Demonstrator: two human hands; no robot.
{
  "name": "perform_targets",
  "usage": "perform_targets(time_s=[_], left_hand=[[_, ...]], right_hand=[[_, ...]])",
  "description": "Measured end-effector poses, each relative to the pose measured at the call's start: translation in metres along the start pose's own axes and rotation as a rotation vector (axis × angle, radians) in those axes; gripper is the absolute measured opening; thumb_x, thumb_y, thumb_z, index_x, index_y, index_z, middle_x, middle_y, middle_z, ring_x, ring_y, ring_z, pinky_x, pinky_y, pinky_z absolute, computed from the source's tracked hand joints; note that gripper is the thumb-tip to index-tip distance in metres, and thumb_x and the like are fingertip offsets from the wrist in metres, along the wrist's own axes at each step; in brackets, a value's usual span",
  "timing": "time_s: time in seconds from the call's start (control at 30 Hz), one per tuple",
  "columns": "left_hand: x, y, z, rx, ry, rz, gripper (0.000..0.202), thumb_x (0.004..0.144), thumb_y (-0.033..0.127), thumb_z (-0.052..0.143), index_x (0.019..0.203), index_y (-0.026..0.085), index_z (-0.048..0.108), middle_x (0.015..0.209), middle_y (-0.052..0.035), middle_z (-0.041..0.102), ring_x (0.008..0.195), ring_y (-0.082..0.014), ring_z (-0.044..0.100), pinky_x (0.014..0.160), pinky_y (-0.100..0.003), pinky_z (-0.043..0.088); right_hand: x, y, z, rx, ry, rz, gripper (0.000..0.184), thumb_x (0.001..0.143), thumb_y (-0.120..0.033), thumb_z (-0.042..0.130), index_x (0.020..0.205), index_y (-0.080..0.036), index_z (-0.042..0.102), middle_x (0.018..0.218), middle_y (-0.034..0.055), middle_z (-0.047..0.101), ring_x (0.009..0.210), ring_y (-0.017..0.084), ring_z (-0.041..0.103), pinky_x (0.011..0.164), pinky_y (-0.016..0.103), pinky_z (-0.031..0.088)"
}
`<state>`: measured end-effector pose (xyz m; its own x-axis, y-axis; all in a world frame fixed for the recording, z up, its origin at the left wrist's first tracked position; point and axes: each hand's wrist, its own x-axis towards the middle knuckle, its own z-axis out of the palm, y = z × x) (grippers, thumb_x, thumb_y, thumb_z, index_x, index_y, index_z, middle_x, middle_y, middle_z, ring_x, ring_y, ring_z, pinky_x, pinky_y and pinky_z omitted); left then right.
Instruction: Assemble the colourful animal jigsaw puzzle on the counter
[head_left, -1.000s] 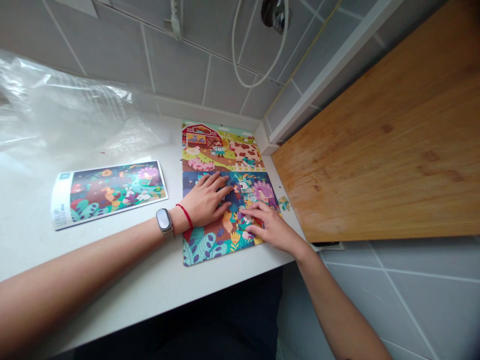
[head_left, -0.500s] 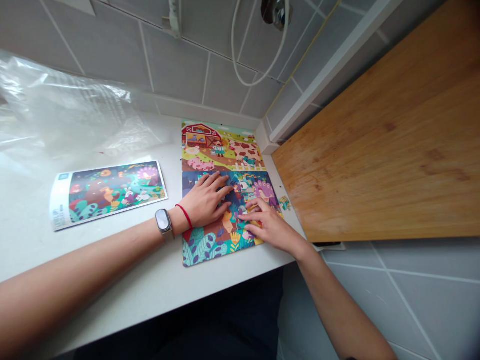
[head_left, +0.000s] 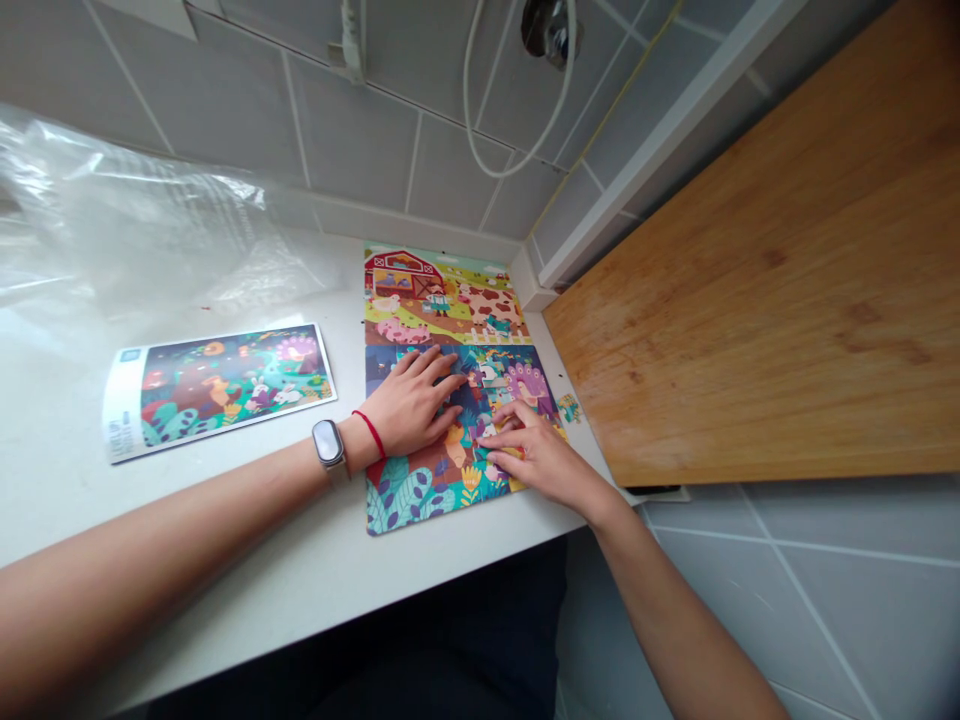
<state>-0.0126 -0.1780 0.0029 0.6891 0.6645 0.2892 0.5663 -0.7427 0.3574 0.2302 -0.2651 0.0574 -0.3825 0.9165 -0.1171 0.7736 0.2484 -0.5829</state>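
A colourful jungle jigsaw puzzle (head_left: 420, 490) lies on the white counter, just below a farm puzzle (head_left: 442, 295). My left hand (head_left: 409, 405) rests flat on the jungle puzzle's upper left part, fingers stretched out, a red cord and a watch at the wrist. My right hand (head_left: 536, 455) lies on the puzzle's right side, fingers spread and pressing on the pieces near a peacock picture. One loose puzzle piece (head_left: 568, 407) sits on the counter just right of the puzzle.
A printed reference picture (head_left: 217, 385) lies to the left. Crumpled clear plastic (head_left: 135, 230) covers the back left. A wooden board (head_left: 757, 300) bounds the right side. A white cable (head_left: 517, 150) hangs on the tiled wall.
My right hand's fingers have shifted slightly up and spread over the pieces. My left hand has stayed in place.
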Motion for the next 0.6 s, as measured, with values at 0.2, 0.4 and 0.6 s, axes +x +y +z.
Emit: perform_targets(time_s=[0.2, 0.4, 0.6], left_hand=[[-0.001, 0.0, 0.0, 0.025, 0.005, 0.007, 0.045, 0.103, 0.041, 0.052, 0.141, 0.019, 0.061, 0.156, -0.0164, 0.051, 0.15, -0.04, 0.04, 0.122, -0.059, 0.035], [-0.001, 0.001, 0.0, 0.018, 0.026, 0.052, 0.045, 0.103, 0.038, 0.052, 0.142, 0.016, 0.06, 0.156, -0.0185, 0.05, 0.149, -0.0414, 0.041, 0.12, -0.06, 0.037], [0.0, 0.001, -0.004, 0.007, -0.009, 0.171, 0.044, 0.106, 0.042, 0.05, 0.142, 0.02, 0.059, 0.155, -0.0147, 0.053, 0.148, -0.0386, 0.043, 0.119, -0.057, 0.038]], right_hand=[[-0.009, -0.016, 0.006, -0.13, 0.019, 0.003, 0.025, 0.098, -0.024, 0.068, 0.118, -0.03, 0.082, 0.126, 0.0107, 0.059, 0.107, 0.025, 0.066, 0.1, 0.046, 0.058], [-0.019, -0.023, 0.012, -0.125, 0.109, 0.066, 0.032, 0.099, -0.025, 0.065, 0.128, -0.031, 0.076, 0.128, 0.0113, 0.062, 0.119, 0.03, 0.064, 0.105, 0.049, 0.056], [-0.009, -0.001, 0.008, 0.063, 0.212, 0.229, 0.04, 0.09, -0.026, 0.074, 0.129, -0.024, 0.071, 0.115, 0.0092, 0.067, 0.094, 0.022, 0.068, 0.093, 0.042, 0.06]])
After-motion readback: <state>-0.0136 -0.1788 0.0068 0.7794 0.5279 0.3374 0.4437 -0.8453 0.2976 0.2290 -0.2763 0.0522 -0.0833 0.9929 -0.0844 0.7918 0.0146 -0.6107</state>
